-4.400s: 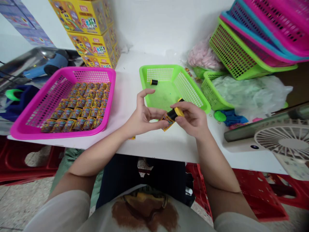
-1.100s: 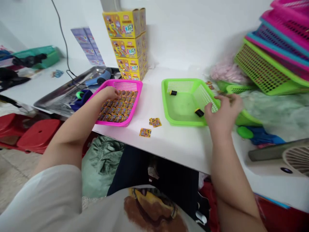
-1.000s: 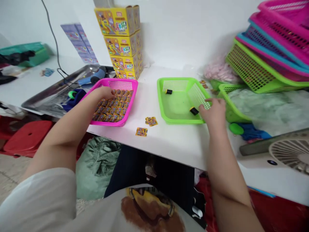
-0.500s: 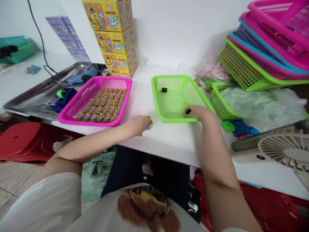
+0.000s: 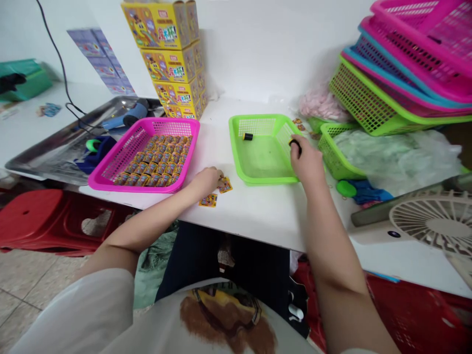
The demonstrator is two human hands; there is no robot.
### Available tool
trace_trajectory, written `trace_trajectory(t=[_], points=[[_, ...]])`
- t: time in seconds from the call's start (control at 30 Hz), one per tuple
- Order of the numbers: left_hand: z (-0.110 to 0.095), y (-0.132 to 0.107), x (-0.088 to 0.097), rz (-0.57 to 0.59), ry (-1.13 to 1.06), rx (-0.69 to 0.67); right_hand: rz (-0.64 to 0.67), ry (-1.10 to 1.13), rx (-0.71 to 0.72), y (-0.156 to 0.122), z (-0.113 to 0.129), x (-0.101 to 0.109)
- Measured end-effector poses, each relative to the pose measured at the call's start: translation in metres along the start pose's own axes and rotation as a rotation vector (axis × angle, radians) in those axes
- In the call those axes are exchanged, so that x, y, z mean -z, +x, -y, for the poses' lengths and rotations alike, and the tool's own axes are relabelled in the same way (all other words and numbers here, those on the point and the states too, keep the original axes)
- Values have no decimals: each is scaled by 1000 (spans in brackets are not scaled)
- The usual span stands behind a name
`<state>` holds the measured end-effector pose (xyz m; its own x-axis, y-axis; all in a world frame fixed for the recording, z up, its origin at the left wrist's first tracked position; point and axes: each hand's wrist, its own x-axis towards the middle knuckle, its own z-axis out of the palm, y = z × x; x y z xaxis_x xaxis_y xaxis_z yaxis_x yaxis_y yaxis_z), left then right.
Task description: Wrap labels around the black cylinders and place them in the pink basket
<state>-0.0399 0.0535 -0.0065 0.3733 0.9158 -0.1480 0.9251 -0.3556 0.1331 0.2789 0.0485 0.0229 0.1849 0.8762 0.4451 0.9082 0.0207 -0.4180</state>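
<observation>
My right hand is over the right side of the green basket, its fingers closed round a small black cylinder with a yellow end. A second black cylinder lies inside that basket at the back left. On the white table my left hand has its fingers curled down onto the edge of a yellow printed label. Closer to the table's front edge lies another printed label. The pink basket to the left holds several rows of small cylinders wrapped in similar printed labels.
Yellow printed boxes are stacked against the wall. A metal tray with a tape dispenser lies left. At right are stacked baskets, a plastic bag and a fan. Red stools stand below.
My right hand has risen from the green basket's near right corner, moving away from me with the black cylinder. My left hand has shifted slightly left and back, uncovering more of the two labels.
</observation>
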Motion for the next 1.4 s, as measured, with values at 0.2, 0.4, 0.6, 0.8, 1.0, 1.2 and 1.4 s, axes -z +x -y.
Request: trace_trajectory(t=[0.2, 0.4, 0.6, 0.8, 1.0, 1.2, 1.4], points=[[-2, 0, 11, 12, -91, 19, -258, 202, 8, -13, 5, -1], [1, 4, 9, 18, -105, 50, -235, 280, 76, -28, 24, 2], [-1, -2, 14, -22, -79, 55, -105, 157, 135, -37, 37, 0], [-5, -10, 15, -88, -24, 47, -113, 153, 154, -36, 36, -2], [-9, -43, 45, -232, -131, -87, -170, 84, 153, -43, 42, -2], [-32, -44, 72, -401, -842, -408, -283, 125, 147, -47, 43, -10], [-54, -1, 40, -319, -1063, -419, -304, 300, 63, -48, 39, -20]])
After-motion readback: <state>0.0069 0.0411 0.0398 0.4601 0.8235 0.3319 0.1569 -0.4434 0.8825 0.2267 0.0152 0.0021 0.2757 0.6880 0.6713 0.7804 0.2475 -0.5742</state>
